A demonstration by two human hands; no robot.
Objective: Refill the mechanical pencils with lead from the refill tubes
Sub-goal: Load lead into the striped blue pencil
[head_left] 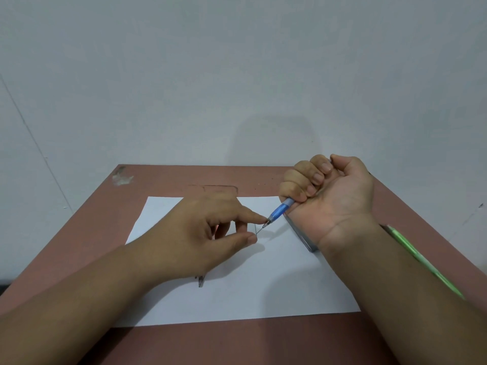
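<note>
Fingers [315, 177] of the right hand [334, 191] are curled in a full fist round the barrel of the blue mechanical pencil [280, 209], the thumb apparently resting over the button end at the far side, probably so the clutch can be pressed open while lead goes in from the front. That hand hangs above the far right corner of the white sheet of paper [263, 285], palm turned toward the camera.

Across from it, the left hand [200, 233] pinches a thin stick of lead [259, 229] narrowly between thumb and index fingertip, the remaining fingers loosely curled beneath. The lead meets the pencil's metal tip, so the person seems to be feeding it in through the nose.

The pencil's long axis runs diagonally, tip pointing near and left and angled downward, button end far and right inside the fist. The lead follows nearly the same line, which it must if it is to slide in without snapping.

A green pencil [421, 259] lies on the brown table [79, 254] at the right, partly behind the right forearm. A grey object [303, 237], possibly a refill tube, rests on the paper's right edge under the wrist. A small dark piece [200, 281] shows below the left hand; what it is cannot be told.
</note>
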